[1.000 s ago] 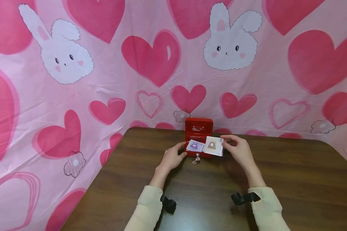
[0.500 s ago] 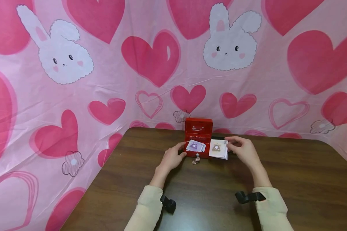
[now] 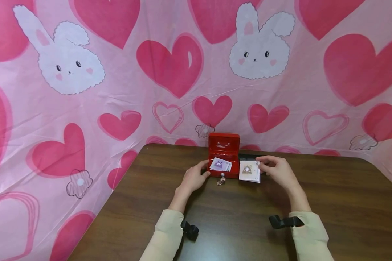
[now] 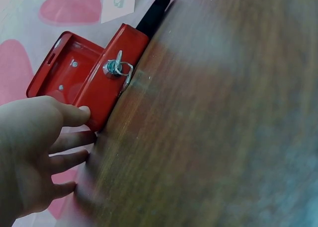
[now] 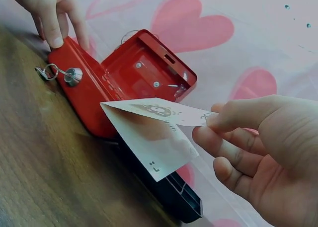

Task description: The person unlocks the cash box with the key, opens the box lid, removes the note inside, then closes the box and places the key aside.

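Note:
A small red cash box (image 3: 223, 140) stands with its lid up at the far side of the table. Keys (image 4: 124, 70) hang from the lock on its front. My left hand (image 3: 193, 177) holds the box's left end, thumb on the front corner and fingers along the side. Between thumb and forefinger, my right hand (image 3: 277, 172) pinches white printed paper notes (image 3: 249, 171) by their right edge. The notes sit just right of the box, and in the right wrist view two sheets (image 5: 159, 147) spread apart. Purple-printed notes (image 3: 220, 164) lie inside the box.
A black compartment tray (image 5: 186, 199) lies right of the box, partly under the held notes. The brown wooden table (image 3: 228, 224) extends forward and to both sides. A pink heart-patterned cloth (image 3: 170, 21) hangs close behind its back edge.
My right hand has moved right and slightly nearer with the notes, from over the box to beside it, uncovering part of the black tray. My left hand has stayed on the box.

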`<state>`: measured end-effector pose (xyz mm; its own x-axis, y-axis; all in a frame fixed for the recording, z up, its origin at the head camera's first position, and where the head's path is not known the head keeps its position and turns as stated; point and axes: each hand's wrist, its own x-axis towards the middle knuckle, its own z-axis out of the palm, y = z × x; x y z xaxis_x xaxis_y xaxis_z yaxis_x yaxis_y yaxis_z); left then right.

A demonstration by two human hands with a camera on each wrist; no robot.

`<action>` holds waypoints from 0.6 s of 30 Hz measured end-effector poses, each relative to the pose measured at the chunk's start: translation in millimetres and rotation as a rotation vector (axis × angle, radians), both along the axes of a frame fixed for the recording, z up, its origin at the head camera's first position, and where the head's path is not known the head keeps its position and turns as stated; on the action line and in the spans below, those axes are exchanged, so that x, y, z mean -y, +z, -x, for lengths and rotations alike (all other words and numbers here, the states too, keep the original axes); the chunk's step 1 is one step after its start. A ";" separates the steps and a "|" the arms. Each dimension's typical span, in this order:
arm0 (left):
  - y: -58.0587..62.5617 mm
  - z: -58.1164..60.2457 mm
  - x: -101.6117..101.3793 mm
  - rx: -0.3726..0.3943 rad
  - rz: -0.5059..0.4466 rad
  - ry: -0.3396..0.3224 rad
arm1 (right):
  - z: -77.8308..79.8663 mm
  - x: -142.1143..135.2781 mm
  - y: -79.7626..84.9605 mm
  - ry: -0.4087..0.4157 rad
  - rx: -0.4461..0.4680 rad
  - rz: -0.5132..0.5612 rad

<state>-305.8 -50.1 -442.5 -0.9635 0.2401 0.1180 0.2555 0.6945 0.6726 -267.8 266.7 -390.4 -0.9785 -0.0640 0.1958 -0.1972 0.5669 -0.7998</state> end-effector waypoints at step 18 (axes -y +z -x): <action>-0.1 -1.5 -0.7 0.003 -0.006 0.005 | 0.6 -11.5 -9.2 0.049 0.062 -0.079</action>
<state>-304.4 -49.4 -442.6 -0.9651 0.2346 0.1167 0.2500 0.6915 0.6778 -268.4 278.2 -399.6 -0.9839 -0.1250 0.1274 -0.1777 0.6195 -0.7646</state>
